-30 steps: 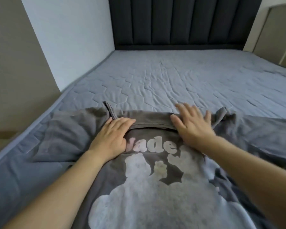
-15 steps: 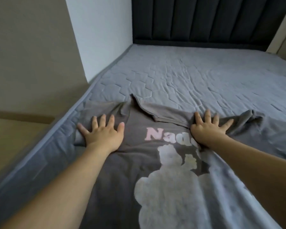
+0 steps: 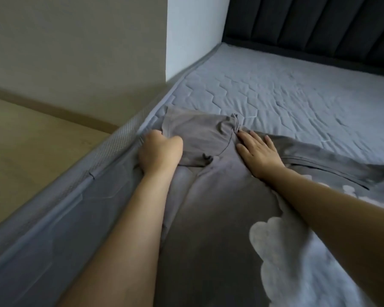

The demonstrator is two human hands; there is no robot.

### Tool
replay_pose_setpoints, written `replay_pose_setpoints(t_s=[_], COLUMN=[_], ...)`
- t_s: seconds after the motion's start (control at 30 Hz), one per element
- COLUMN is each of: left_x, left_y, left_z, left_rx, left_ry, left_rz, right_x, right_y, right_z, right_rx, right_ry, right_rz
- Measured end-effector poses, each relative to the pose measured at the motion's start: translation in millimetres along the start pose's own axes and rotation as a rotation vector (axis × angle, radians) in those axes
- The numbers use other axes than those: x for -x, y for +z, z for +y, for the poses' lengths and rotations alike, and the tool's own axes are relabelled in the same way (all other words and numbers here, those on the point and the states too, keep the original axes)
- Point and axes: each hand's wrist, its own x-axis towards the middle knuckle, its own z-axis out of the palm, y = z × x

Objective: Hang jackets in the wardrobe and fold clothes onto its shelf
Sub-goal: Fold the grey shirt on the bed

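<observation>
Nearest the camera, two bare forearms are reaching forward over a dark grey cotton T-shirt (image 3: pixel 220 218) that is lying spread across the near part of the bed, its pale, cloud-like white print (image 3: pixel 282 258) showing at the lower right beside the right forearm. A little further out, the left hand (image 3: pixel 159 152) is sitting at the shirt's left edge, right by the border of the mattress, and its fingers are curling around the fabric of the short grey sleeve (image 3: pixel 197 134), gripping a bunched fold of it. Across from it, the right hand (image 3: pixel 258 151) is lying flat with fingers straight and slightly spread, pressing down on the shoulder area of the shirt just beside the seam where the sleeve joins the body; the two hands are apart, with the sleeve stretched between them. Just beyond the right fingertips, a small crumpled peak of cloth is standing up from the garment. The shirt is resting on a blue-grey quilted mattress (image 3: pixel 286 96) with a hexagon stitch pattern, wrinkling in places toward the right. To the left, a light wooden floor (image 3: pixel 31 140) is running alongside the bed, meeting a beige wall (image 3: pixel 75 41). Farther back, a white wall corner (image 3: pixel 193 34) is rising, and at the far end a dark padded headboard (image 3: pixel 319 25) with vertical channels is closing off the bed.
</observation>
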Motion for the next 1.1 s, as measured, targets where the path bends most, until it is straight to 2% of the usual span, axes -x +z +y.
replay_pose_setpoints(t_s=[0.07,0.13,0.2,0.27,0.33,0.4,0.43,0.47,0.5,0.57,0.6,0.63,0.7,0.77,0.83,0.9,1.0,1.1], left_x=[4.0,6.7,14.3,35.9,73.3,106.2,111.4,111.5,105.9,86.2,75.1,64.9,52.3,46.6,40.5,33.2,14.2,-1.9], left_y=[-0.9,1.7,10.1,29.6,58.7,79.0,83.3,80.4,75.1,69.1,71.0,76.6,101.0,129.8,151.5,158.8,162.6,163.2], left_z=[7.3,17.9,37.2,55.6,57.7,47.0,41.4,40.7,44.5,62.8,75.4,87.1,97.8,86.0,63.0,53.6,74.8,99.0], left_rx=[0.389,0.652,0.642,0.443,0.019,-0.478,-0.561,-0.517,-0.375,-0.12,-0.141,-0.251,-0.545,-0.755,-0.865,-0.93,-0.927,-0.595], left_ry=[-0.031,-0.038,0.138,0.467,0.831,1.031,1.058,1.042,0.982,0.927,0.942,0.955,0.931,0.793,0.662,0.637,0.592,0.544], left_rz=[-0.032,-0.003,0.029,-0.066,-0.226,-0.344,-0.39,-0.409,-0.405,-0.25,-0.174,-0.179,-0.375,-0.531,-0.545,-0.518,-0.533,-0.551], right_x=[2.0,5.5,11.3,27.7,59.0,91.9,103.0,108.3,108.1,102.2,100.0,98.6,98.6,99.7,99.4,99.1,100.1,102.6], right_y=[-2.3,-12.7,-31.5,-53.0,-65.0,-54.7,-46.7,-41.3,-38.0,-33.9,-32.7,-31.6,-28.7,-26.2,-25.2,-22.3,-19.9,-18.3], right_z=[-2.0,1.4,15.1,43.6,74.6,96.0,101.1,102.7,104.0,107.9,110.7,112.9,116.5,117.1,117.1,118.6,119.1,119.8], right_rx=[-0.026,-0.1,-0.113,-0.015,0.19,0.353,0.344,0.305,0.256,0.211,0.212,0.206,0.186,0.152,0.121,0.114,0.07,0.045], right_ry=[0.015,0.035,0.048,0.14,0.24,0.244,0.253,0.268,0.277,0.263,0.25,0.244,0.245,0.239,0.235,0.228,0.228,0.218], right_rz=[-0.062,-0.09,-0.043,-0.015,-0.14,-0.261,-0.271,-0.253,-0.223,-0.169,-0.156,-0.143,-0.127,-0.095,-0.063,-0.034,0.004,0.046])
